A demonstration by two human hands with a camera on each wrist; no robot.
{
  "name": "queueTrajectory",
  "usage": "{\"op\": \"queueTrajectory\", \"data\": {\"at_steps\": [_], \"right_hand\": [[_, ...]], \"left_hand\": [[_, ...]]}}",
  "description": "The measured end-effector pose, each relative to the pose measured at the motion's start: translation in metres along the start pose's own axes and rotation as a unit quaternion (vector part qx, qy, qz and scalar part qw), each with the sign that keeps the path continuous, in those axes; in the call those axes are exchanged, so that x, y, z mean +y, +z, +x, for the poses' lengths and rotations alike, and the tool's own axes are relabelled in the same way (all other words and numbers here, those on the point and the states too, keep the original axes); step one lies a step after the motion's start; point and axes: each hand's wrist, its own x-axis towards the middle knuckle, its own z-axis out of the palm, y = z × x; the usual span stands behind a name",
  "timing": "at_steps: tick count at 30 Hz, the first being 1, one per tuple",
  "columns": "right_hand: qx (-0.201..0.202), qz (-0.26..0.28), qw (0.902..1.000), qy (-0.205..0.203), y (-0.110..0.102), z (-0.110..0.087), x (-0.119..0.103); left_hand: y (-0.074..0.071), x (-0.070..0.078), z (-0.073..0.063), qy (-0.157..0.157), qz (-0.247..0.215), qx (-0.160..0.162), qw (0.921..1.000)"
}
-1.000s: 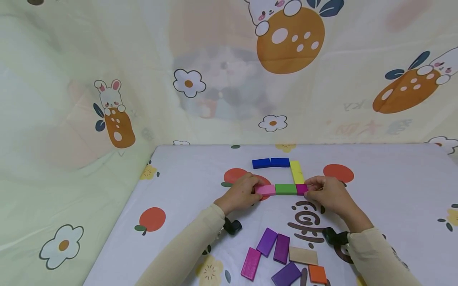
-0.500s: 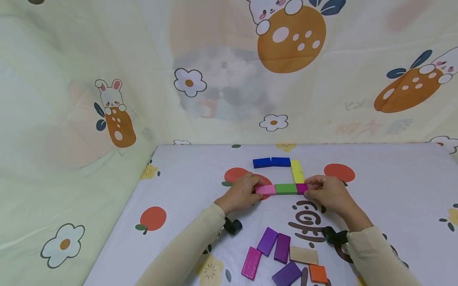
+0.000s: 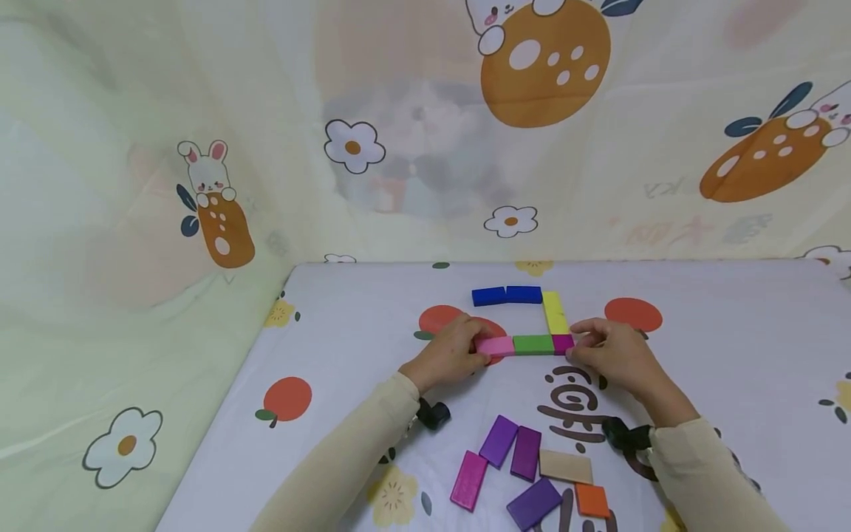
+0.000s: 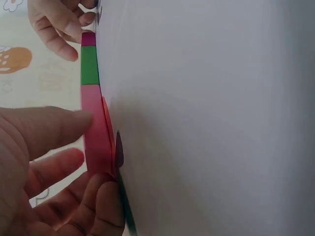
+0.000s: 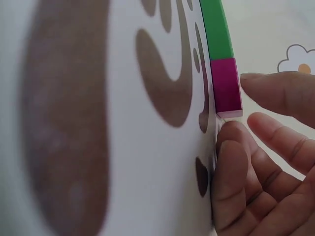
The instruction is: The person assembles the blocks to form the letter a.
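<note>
A row of wooden blocks lies end to end: pink (image 3: 496,346), green (image 3: 533,345) and magenta (image 3: 563,344). My left hand (image 3: 453,352) pinches the pink block at its left end, its fingers on either side. Beside the magenta block is my right hand (image 3: 614,355), fingers loosely spread around its outer end. In the right wrist view a small gap shows between a fingertip and the magenta block (image 5: 226,86). From the row's right part a yellow block (image 3: 555,313) runs back towards two blue blocks (image 3: 507,295), set nearly in line.
Nearer the front lie loose blocks: a pink-magenta one (image 3: 468,481), several purple ones (image 3: 499,441), a beige one (image 3: 566,467) and an orange one (image 3: 592,501). A printed cloth covers the table, and a patterned curtain (image 3: 412,244) hangs behind it.
My right hand's upper finger has lifted off the magenta block, and the hand has eased slightly right. My left hand stays on the pink block. The whole view has shifted slightly.
</note>
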Motion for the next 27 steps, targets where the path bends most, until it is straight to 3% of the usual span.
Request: {"op": "queueTrajectory", "data": {"at_steps": [5,9,13,19,23,27], "right_hand": [[-0.002,-0.006,0.9998,-0.018,-0.002,-0.018,-0.001],[-0.023,-0.027,0.9982,-0.048,0.000,-0.037,-0.006],[-0.055,-0.031,0.9942,-0.087,0.009,-0.052,-0.014],[-0.107,-0.006,0.9883,-0.108,0.025,-0.065,-0.022],[-0.111,-0.010,0.9859,-0.125,0.032,-0.068,-0.023],[-0.116,-0.011,0.9855,-0.123,0.032,-0.070,-0.024]], "left_hand": [[-0.004,0.005,-0.025,0.025,0.027,0.005,0.9993],[-0.006,0.016,-0.054,0.068,0.030,-0.067,0.9950],[-0.001,0.027,-0.073,0.115,0.056,-0.139,0.9821],[0.007,0.037,-0.080,0.144,0.123,-0.143,0.9714],[0.009,0.038,-0.079,0.142,0.136,-0.137,0.9709],[0.008,0.038,-0.079,0.116,0.131,-0.133,0.9754]]}}
